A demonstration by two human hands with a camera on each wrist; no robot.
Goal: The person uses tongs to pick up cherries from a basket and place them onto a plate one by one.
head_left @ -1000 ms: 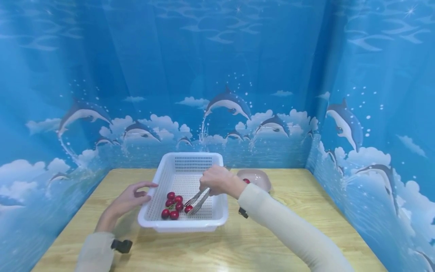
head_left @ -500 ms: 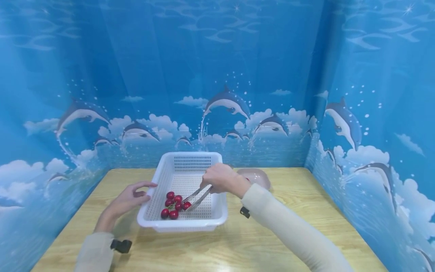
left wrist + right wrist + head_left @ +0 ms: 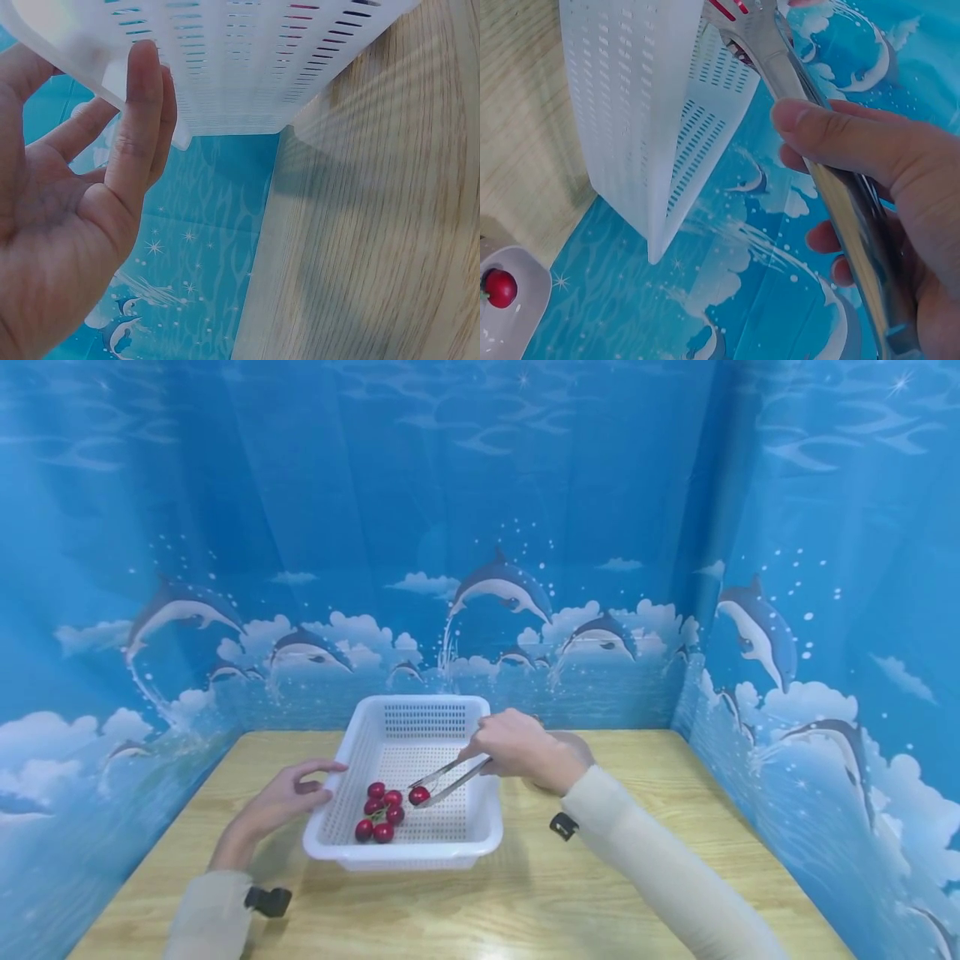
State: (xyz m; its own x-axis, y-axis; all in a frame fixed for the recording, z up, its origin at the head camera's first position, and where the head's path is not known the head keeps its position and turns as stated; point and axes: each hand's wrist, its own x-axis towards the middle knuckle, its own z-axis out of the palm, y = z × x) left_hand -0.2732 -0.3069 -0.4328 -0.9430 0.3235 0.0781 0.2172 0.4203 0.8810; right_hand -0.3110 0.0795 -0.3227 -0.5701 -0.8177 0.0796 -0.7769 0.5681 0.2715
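Metal tongs point(image 3: 456, 785) are gripped in my right hand point(image 3: 521, 747), their ends pinching a red cherry point(image 3: 418, 796) above the inside of a white plastic basket point(image 3: 405, 853). The right wrist view shows my thumb and fingers round the tongs' handle point(image 3: 840, 210). My left hand point(image 3: 281, 797) holds the basket's left rim; in the left wrist view its fingers point(image 3: 142, 90) lie against the slotted wall. Several more cherries point(image 3: 384, 814), some with green stems, lie together in the basket's near left part.
A pale pinkish bowl point(image 3: 576, 745) stands right of the basket, mostly hidden behind my right hand. In the right wrist view a red cherry point(image 3: 500, 288) lies in it. Wooden tabletop point(image 3: 570, 893) surrounds both; blue dolphin-print curtains point(image 3: 480, 527) enclose the table.
The tongs have taken hold of one cherry and lifted it away from the others, up and to the right. My right hand has moved right, covering more of the bowl. My left hand stays put.
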